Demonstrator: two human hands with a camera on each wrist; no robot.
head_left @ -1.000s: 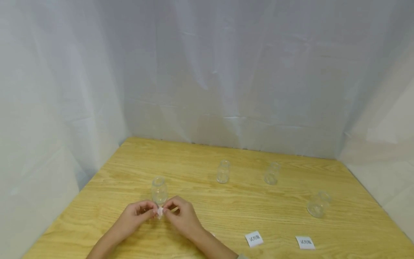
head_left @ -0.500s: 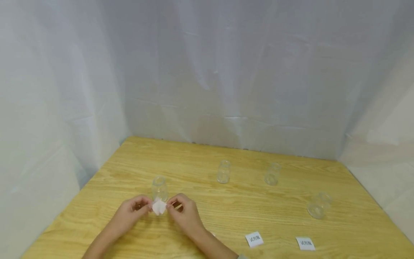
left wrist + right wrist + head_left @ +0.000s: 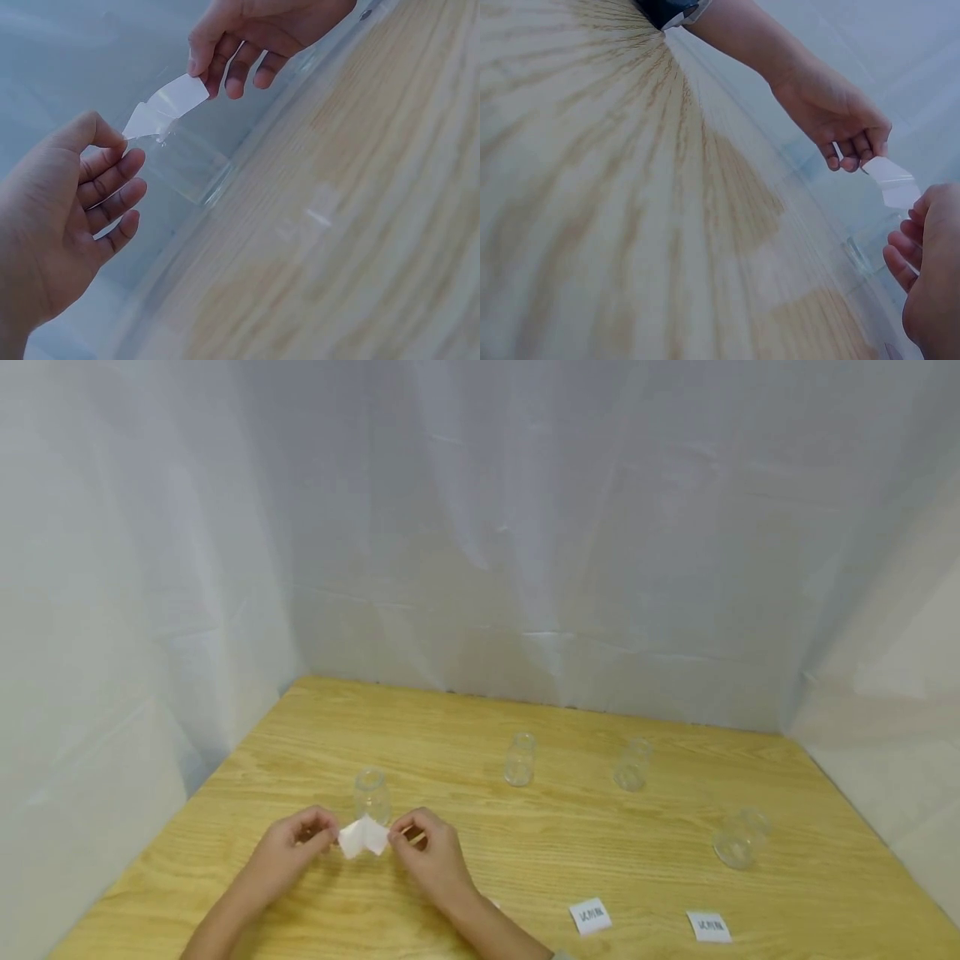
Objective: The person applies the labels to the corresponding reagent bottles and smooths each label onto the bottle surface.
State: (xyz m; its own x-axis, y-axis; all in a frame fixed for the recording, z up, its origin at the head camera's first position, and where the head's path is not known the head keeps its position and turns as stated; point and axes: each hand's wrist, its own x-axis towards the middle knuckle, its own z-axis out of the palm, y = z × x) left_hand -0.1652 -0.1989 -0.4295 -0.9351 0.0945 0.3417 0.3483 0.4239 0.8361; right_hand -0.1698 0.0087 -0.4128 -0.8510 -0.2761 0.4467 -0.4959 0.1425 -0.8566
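Note:
A small white paper label (image 3: 363, 837), creased down its middle, is stretched between the two hands above the wooden table. The left hand (image 3: 288, 843) pinches its left end between thumb and forefinger; the other fingers curl loosely, as the left wrist view shows. At the opposite end, the right hand (image 3: 433, 853) pinches the label the same way. No writing shows on the visible face. Just behind the label stands a clear glass bottle (image 3: 371, 787), its lower part covered by the paper. In the right wrist view, the label (image 3: 892, 184) bends slightly between the fingertips.
Three more clear glass bottles stand farther right: one at the back (image 3: 519, 762), another beside it (image 3: 632, 767), and one nearer (image 3: 738, 841). Two white labels with handwriting, one (image 3: 591, 916) and another (image 3: 708, 927), lie near the front. White sheeting (image 3: 525, 527) encloses the table.
The paper has gone from a small folded piece to a wider, spread one. The left hand has moved left and slightly up; the right hand has barely shifted. Bottles have stayed in place.

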